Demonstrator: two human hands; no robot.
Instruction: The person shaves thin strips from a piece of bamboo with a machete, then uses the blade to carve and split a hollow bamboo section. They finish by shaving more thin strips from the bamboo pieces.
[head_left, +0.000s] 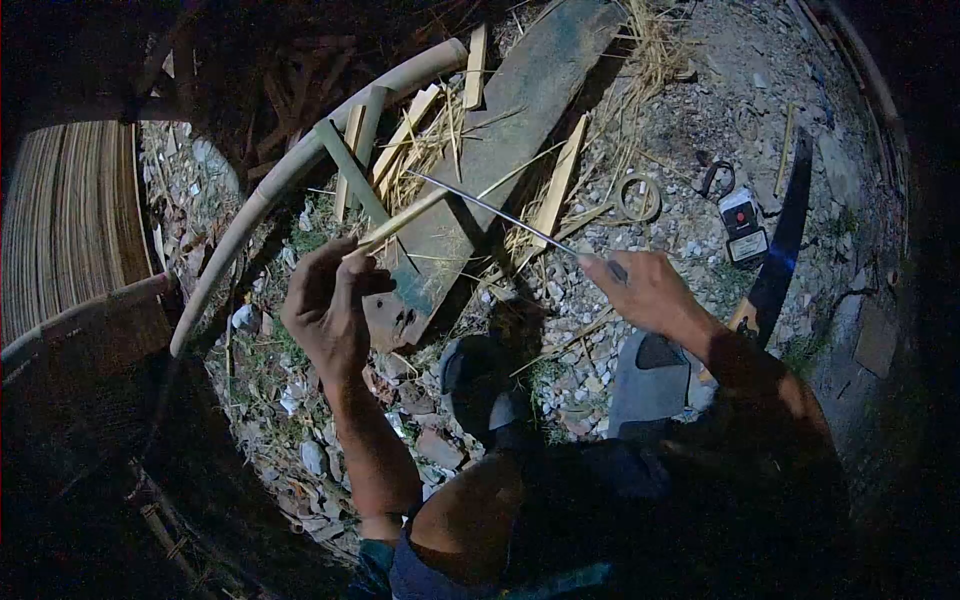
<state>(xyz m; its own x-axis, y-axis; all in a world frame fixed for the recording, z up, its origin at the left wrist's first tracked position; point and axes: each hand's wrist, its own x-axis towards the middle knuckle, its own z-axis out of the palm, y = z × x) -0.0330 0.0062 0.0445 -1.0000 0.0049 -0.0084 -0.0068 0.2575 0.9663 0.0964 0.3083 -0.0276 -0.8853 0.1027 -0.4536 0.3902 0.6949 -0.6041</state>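
Observation:
Near the middle, my left hand (pixel 335 300) pinches the lower end of a thin pale strip (pixel 405 215), which slants up to the right and narrows. My right hand (pixel 645 290) is closed around the end of a thin shiny metal rod or blade (pixel 500 213) that points up to the left. The rod crosses the strip over a wooden plank (pixel 510 130); whether they touch I cannot tell. Most of the handle is hidden in my right hand.
Pale wood pieces (pixel 562 180) and straw (pixel 655 50) lie beside the plank. A curved pole (pixel 255 200) runs along the left. On the gravel at right are a tape roll (pixel 638 197), a small black-and-white box (pixel 743 225) and a long dark saw-like blade (pixel 788 240).

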